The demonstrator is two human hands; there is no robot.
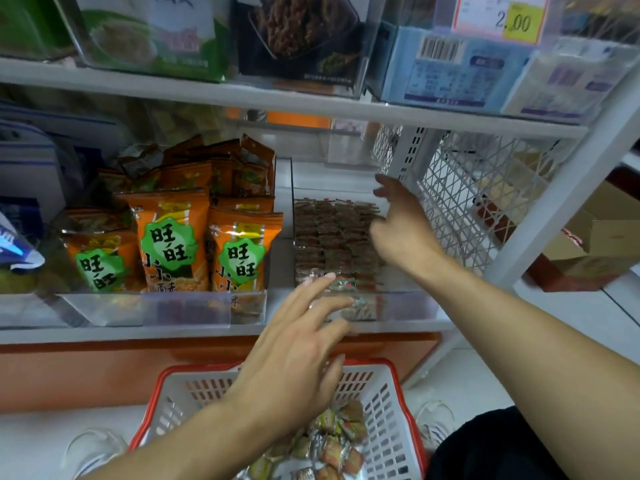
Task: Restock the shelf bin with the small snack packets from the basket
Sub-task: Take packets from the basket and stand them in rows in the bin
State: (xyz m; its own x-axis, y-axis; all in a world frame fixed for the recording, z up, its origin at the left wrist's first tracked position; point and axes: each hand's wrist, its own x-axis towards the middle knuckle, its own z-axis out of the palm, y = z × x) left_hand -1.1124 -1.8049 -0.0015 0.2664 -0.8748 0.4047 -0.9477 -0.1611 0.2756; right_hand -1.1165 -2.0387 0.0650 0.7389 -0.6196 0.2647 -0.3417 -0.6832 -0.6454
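Observation:
A clear shelf bin (408,306) on the middle shelf holds several rows of small brown-and-red snack packets (329,233). My right hand (398,223) reaches over the bin's right side, fingers spread and relaxed above the packets, holding nothing I can see. My left hand (298,344) hovers with straight, spread fingers at the bin's front edge, above the basket. The white basket with a red rim (391,410) stands below on the floor, with several loose small packets (332,441) in its bottom.
Left of the bin, orange snack bags (166,237) fill a neighbouring clear bin. A white mesh panel (460,202) closes the shelf's right end. The upper shelf (277,98) hangs low overhead. Cardboard boxes (595,251) sit on the floor at right.

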